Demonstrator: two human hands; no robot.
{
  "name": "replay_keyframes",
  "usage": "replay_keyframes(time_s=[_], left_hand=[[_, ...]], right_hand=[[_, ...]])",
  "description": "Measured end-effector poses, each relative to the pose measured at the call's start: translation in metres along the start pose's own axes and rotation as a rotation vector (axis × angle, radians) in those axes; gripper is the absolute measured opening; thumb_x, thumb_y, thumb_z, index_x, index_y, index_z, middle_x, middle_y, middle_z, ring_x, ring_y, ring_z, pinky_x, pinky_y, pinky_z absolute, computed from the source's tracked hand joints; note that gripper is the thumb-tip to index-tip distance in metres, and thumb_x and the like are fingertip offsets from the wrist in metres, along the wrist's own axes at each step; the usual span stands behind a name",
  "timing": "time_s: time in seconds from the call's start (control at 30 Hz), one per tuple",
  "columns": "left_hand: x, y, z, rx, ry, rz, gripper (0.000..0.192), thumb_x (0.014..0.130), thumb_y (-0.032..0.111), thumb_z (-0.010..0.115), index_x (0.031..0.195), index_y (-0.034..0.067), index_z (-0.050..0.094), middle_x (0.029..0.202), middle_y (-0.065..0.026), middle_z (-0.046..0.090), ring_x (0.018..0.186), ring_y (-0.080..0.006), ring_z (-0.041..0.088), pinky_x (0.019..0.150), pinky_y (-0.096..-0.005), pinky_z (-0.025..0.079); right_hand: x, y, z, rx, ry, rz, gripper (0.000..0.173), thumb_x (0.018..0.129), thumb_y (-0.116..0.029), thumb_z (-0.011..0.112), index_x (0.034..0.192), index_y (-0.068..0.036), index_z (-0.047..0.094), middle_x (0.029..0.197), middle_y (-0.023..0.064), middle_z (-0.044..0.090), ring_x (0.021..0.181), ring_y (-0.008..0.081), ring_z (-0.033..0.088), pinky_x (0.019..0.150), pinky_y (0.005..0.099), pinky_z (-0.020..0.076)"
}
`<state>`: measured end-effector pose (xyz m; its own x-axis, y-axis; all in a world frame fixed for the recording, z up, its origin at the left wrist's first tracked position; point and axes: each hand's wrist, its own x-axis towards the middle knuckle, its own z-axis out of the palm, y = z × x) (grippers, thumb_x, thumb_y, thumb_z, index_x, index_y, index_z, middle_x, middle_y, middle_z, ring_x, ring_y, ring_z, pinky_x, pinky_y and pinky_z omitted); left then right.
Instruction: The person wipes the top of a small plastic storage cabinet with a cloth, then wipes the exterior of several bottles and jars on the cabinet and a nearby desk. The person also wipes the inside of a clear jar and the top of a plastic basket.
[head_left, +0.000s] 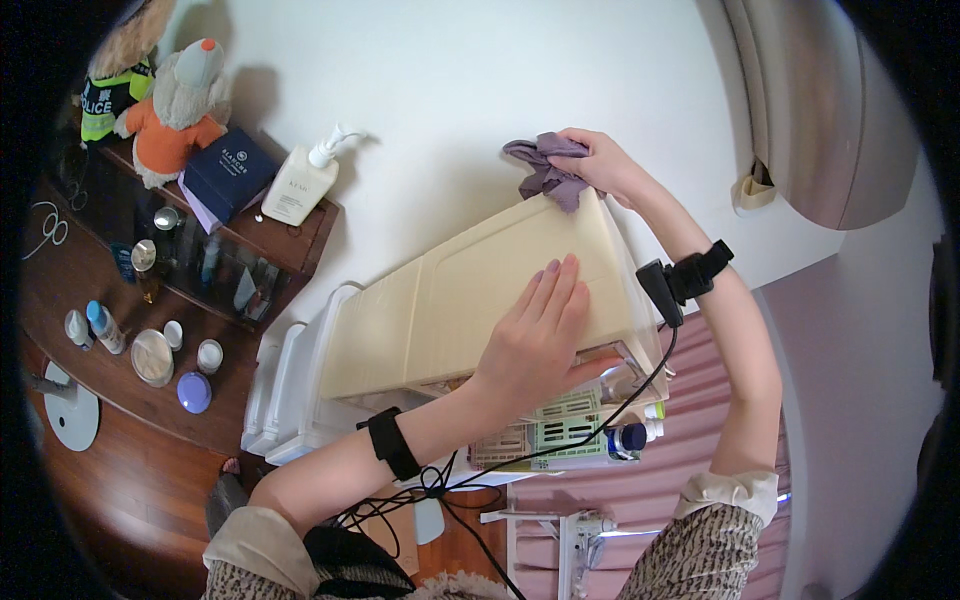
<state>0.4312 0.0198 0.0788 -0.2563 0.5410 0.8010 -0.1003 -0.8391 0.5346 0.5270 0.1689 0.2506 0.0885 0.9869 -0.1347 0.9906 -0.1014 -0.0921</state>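
My left hand (532, 326) rests palm down on the cream top (457, 285) of a plastic storage cabinet, its fingers nearly straight and nothing in its grip. Farther up, at the cabinet's back corner by the wall, my right hand (604, 161) pinches a crumpled purple cloth (551, 161). Part of the cloth drapes over the top's edge. Black straps circle both wrists, and a black device (660, 289) sits on the right one. Below the cabinet top, pastel plastic baskets (566, 435) and a bottle with a dark blue cap (628, 436) show partly.
A loose black cable (435, 491) hangs across the cabinet's front. On the left, a wooden dresser (315, 232) carries a white pump bottle (300, 184), a dark blue box (231, 172) and plush toys (172, 135). Several cosmetic jars (152, 358) stand lower. Pink curtains (705, 390) hang on the right.
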Motion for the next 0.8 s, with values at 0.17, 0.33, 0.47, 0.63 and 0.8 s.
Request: replay_keyframes(time_s=[0.17,0.33,0.47,0.63,0.8], left_hand=[[0.003,-0.002,-0.004,-0.027,-0.013,-0.033,0.075,0.065,0.043,0.078,0.110,-0.007,0.044,0.124,-0.0320,0.046,0.112,-0.0439,0.051,0.090,-0.0430,0.047],[0.004,-0.003,-0.004,-0.014,-0.055,-0.030,0.076,0.066,0.042,0.077,0.112,-0.008,0.044,0.124,-0.0328,0.045,0.112,-0.0445,0.050,0.091,-0.0430,0.046],[0.003,-0.001,-0.002,-0.002,-0.061,-0.019,0.075,0.065,0.040,0.079,0.112,-0.008,0.045,0.123,-0.0334,0.046,0.111,-0.0454,0.051,0.089,-0.0428,0.047],[0.002,-0.002,-0.001,-0.029,-0.069,-0.007,0.073,0.062,0.035,0.082,0.110,-0.007,0.045,0.122,-0.0328,0.047,0.111,-0.0444,0.052,0.087,-0.0420,0.048],[0.002,-0.002,-0.001,-0.020,-0.067,-0.001,0.073,0.062,0.035,0.082,0.108,-0.007,0.045,0.121,-0.0328,0.047,0.110,-0.0437,0.052,0.086,-0.0414,0.049]], right_hand=[[-0.031,0.030,-0.029,0.152,0.101,0.008,0.028,0.082,-0.004,0.060,0.109,-0.004,0.058,0.094,0.0003,0.061,0.084,0.0096,0.054,0.077,0.0235,0.0447],[-0.117,0.112,-0.056,0.071,0.326,0.036,0.029,0.082,-0.002,0.061,0.110,-0.003,0.057,0.096,0.0013,0.061,0.089,0.0099,0.055,0.080,0.0235,0.0442],[-0.161,0.125,-0.074,0.337,0.465,0.073,0.033,0.083,-0.002,0.060,0.115,-0.004,0.054,0.100,0.0020,0.061,0.090,0.0104,0.055,0.081,0.0235,0.0443],[-0.131,0.049,-0.059,0.070,0.103,-0.416,0.032,0.083,-0.004,0.059,0.115,-0.005,0.055,0.107,0.0039,0.060,0.100,0.0118,0.054,0.091,0.0270,0.0424],[-0.073,-0.008,-0.016,-0.174,-0.001,-0.348,0.033,0.084,-0.026,0.060,0.110,-0.005,0.057,0.101,0.0143,0.063,0.093,0.0248,0.060,0.082,0.0326,0.0464]])
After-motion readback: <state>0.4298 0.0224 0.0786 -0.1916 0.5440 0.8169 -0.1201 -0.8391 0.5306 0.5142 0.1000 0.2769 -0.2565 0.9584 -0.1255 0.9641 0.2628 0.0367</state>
